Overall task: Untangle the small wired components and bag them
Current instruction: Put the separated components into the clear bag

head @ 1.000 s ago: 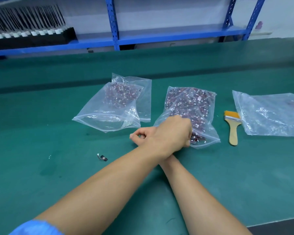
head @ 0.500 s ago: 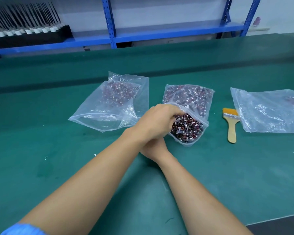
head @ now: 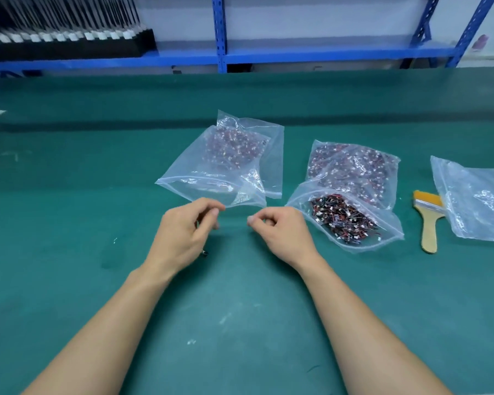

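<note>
Left hand (head: 183, 232) centre frame, fingers curled, thumb meeting fingertip; right hand (head: 281, 235) near it, same pinch. Cannot tell whether either holds anything. Small dark component (head: 204, 253) peeks out by left hand's heel, over green counter (head: 240, 309). Just above hands, open bag (head: 211, 189), parts at far end. Right of centre, second open bag (head: 382, 238) heaped with wired components (head: 340, 220), overlapping full bag (head: 354, 166). Brush (head: 428, 223) further right.

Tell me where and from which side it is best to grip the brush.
Grip the brush by its wooden handle, coming from above at the near end. It lies flat, handle toward the person, with bare mat on both sides there; the bristles at the far end sit close to the right-hand bag.
</note>
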A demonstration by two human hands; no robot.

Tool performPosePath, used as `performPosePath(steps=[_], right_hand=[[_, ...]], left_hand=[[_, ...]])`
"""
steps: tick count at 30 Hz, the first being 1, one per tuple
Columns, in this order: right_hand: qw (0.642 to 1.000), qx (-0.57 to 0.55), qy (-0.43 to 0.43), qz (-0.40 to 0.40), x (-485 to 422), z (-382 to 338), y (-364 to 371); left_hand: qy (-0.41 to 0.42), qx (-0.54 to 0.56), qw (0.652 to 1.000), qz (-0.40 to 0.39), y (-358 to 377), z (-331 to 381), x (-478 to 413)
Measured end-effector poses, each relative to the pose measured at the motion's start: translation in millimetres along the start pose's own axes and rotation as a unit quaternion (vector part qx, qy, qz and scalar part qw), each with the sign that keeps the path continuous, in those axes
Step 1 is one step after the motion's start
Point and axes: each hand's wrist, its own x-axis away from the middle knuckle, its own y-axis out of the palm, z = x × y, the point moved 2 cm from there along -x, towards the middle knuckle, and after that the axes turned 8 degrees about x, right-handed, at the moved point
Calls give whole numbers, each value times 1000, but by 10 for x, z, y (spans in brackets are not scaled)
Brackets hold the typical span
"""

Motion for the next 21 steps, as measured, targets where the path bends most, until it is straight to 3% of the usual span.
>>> performPosePath(steps=[3,6,13,21], right_hand=[[999,-34,7,-1,1,56,20],[999,-37,6,-2,23,49,34],[999,-45,11,-4,21,15,49],[999,-32,6,-8,35,-85,29]], left_hand=[[-66,-89,991,-73,-166,-318,122],[-79,-102,982,-135,-217,-452,162],[-51,-57,989,-126,-219,-503,167],[-31,144,988,-45,16,-53,89]])
